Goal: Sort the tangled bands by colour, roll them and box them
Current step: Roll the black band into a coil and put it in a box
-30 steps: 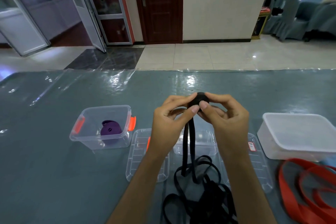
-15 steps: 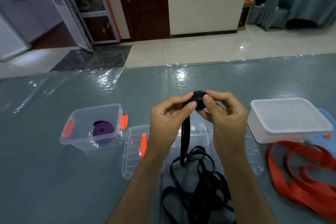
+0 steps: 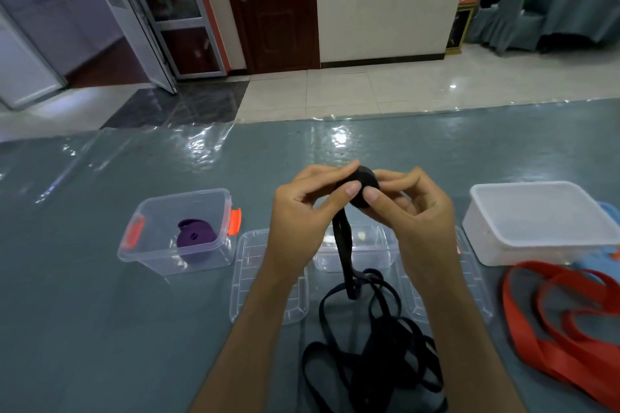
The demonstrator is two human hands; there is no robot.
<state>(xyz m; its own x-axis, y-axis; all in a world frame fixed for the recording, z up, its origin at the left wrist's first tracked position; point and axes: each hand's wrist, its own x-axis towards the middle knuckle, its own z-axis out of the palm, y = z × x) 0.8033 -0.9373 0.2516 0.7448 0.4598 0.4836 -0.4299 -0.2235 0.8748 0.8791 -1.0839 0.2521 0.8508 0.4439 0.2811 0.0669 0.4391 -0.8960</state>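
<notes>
Both hands meet above the desk [image 3: 84, 328], clamped on a small black roll [image 3: 360, 186]. Your left hand [image 3: 302, 214] pinches its near face with thumb and forefinger; your right hand [image 3: 412, 211] pinches the far side, thumb tip touching the roll's front.

From the roll a black band [image 3: 345, 255] hangs straight down below your hands into a loose black tangle [image 3: 372, 352] lying between your forearms.

To wind well, keep the band flat and lightly taut, turn the roll with one hand while the other guides each layer square onto the last, and let the tangle feed freely.

Behind the band sits an empty clear box [image 3: 355, 251], likely where this roll goes. Left of your left hand, another clear box [image 3: 177, 231] holds a purple roll [image 3: 194, 238]. Right of your right hand lie red bands [image 3: 570, 322] and a white tub [image 3: 543, 221].
</notes>
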